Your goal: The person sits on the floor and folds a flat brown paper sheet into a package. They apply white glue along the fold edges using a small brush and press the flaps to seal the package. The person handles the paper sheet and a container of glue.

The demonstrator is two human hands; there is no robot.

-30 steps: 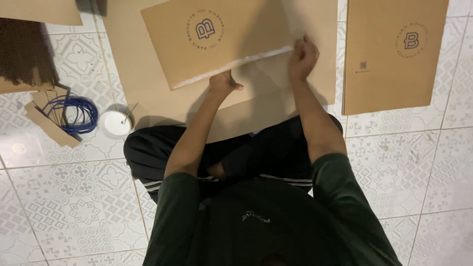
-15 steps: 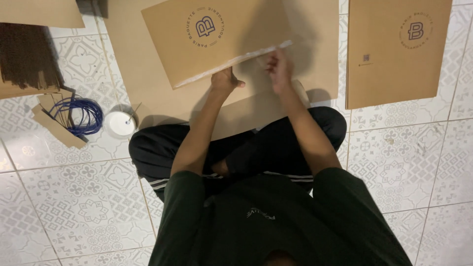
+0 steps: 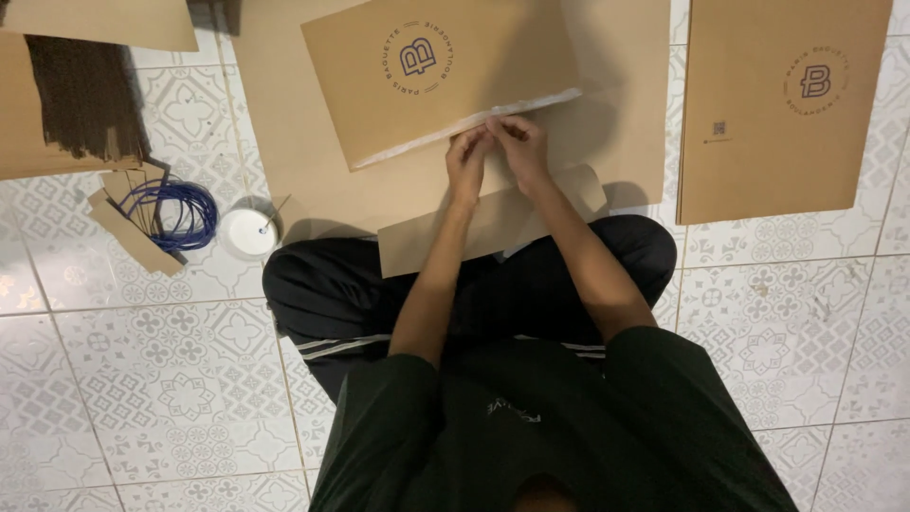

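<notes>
Two hands meet at the middle of a white adhesive strip along the lower edge of a brown paper bag, which lies flat on cardboard just ahead of them. Stack of printed bags lies well right of the hands; a loose brown sheet lies under the wrists. Blue cord coil and white round lid sit far left. Left hand and right hand are pressed close, fingertips pinching the strip. Judged: sealing or peeling stage; a steady pull along the strip's line seems needed.
</notes>
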